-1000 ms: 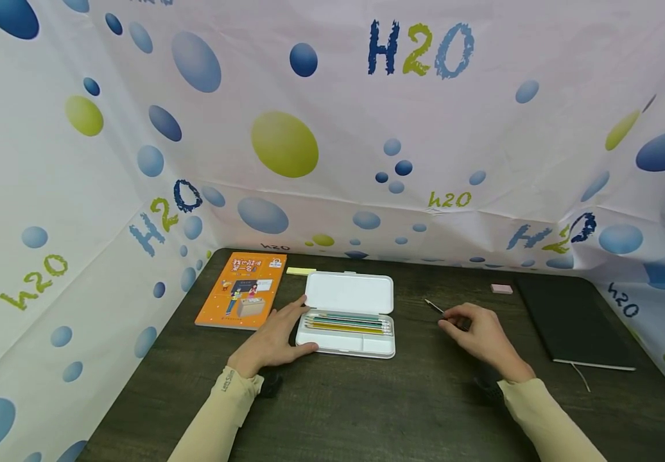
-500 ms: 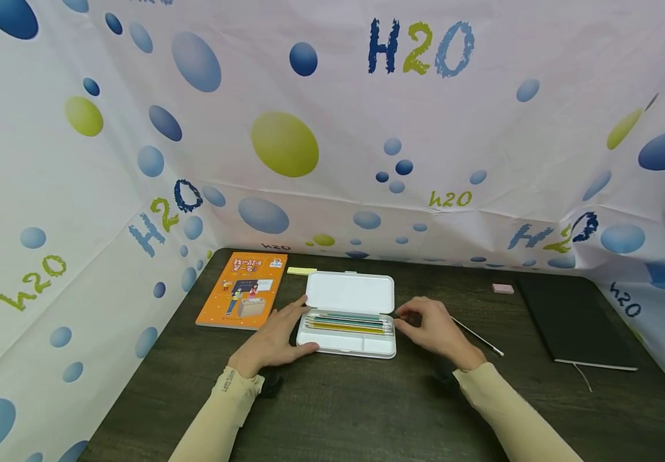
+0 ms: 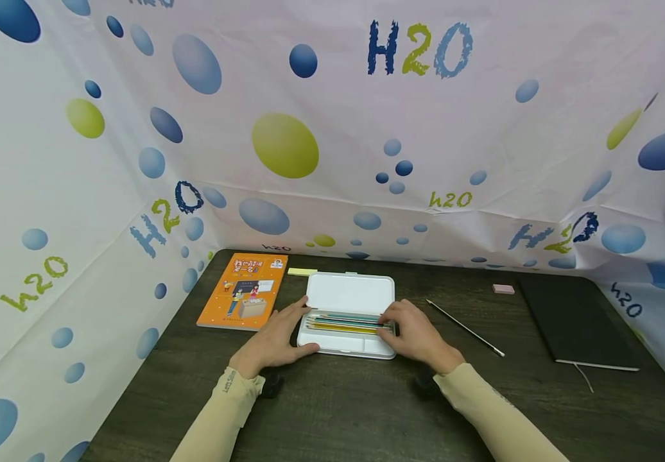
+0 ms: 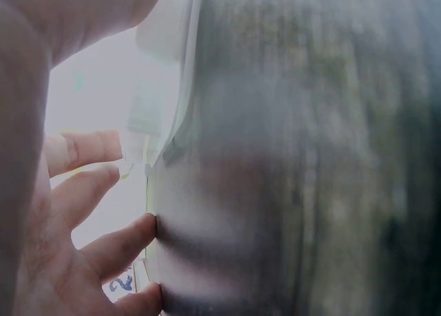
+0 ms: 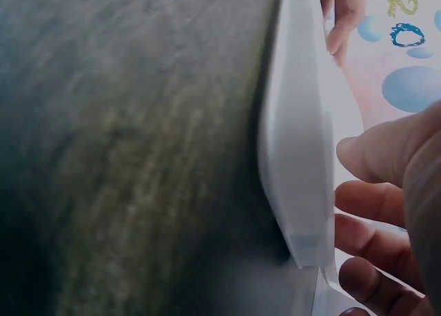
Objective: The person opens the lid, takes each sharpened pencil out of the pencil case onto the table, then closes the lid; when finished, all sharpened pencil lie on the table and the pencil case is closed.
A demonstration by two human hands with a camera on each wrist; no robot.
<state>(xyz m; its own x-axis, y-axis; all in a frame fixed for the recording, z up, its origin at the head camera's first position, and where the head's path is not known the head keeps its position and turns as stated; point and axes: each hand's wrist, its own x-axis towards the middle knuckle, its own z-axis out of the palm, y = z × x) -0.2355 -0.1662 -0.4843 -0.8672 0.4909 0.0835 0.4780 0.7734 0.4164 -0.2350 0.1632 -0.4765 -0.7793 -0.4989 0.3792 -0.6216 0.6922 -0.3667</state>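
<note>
A white pencil case point(image 3: 350, 293) lies on the dark table with its lid folded back. Several pencils point(image 3: 344, 324) lie side by side in its long compartment. My left hand point(image 3: 271, 337) holds the case at its left end, thumb along the front edge and fingers spread around the side and back. My right hand point(image 3: 419, 333) reaches over the case's right end, thumb and fingertips apart at the pencils' ends. In the right wrist view the case's white wall point(image 5: 296, 137) partly hides those fingertips. A single pencil point(image 3: 465, 327) lies on the table to the right.
An orange book point(image 3: 242, 292) lies left of the case, with a yellow strip point(image 3: 302, 272) behind the case. A pink eraser point(image 3: 503, 289) and a black notebook point(image 3: 569, 321) with a ribbon lie at the right. A printed cloth backdrop point(image 3: 332, 128) encloses the table.
My right hand has let go of the single pencil on the table and moved left to the pencils in the case. My left hand has stayed at the case.
</note>
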